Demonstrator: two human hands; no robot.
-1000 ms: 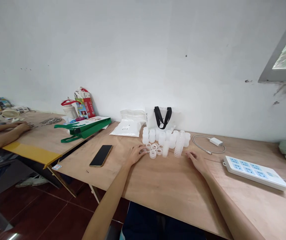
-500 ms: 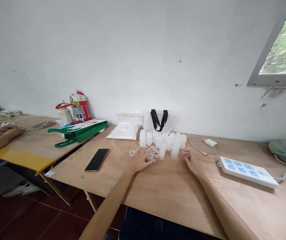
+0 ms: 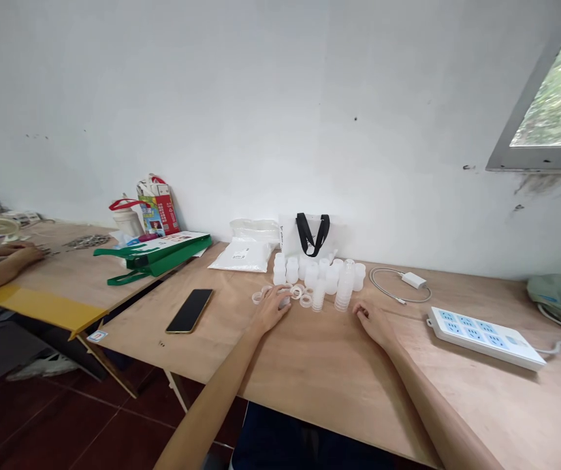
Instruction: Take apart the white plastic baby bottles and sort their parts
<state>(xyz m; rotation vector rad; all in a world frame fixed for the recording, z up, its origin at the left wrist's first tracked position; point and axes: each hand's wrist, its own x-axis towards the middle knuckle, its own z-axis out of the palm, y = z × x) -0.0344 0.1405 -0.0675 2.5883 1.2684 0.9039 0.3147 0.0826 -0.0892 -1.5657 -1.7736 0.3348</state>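
My left hand [image 3: 270, 309] rests on the table with its thumb and fingers closed around a small translucent plastic ring [image 3: 285, 301], partly hidden by the fingers. More rings of the same kind [image 3: 306, 300] lie just beyond and to the right of it. Beside them rises a short stack of clear caps [image 3: 318, 297], then a taller stack [image 3: 344, 287]. Behind stand several frosted white plastic bottles [image 3: 331, 281]. To the right of the taller stack, my right hand [image 3: 372, 321] lies on the tabletop, fingers curled in, with nothing visible in them.
A phone [image 3: 190, 311] lies at left. White plastic packets [image 3: 241, 255] and a white bag with black handles [image 3: 287, 238] are by the wall. A charger [image 3: 413, 280] with cable and a power strip [image 3: 486, 338] sit right. Another person's hands [image 3: 23, 254] are at the neighbouring table.
My left hand has drawn slightly left and its fingers have closed round a ring that lay by the thumb. My right hand has curled in a little, away from the tall stack.
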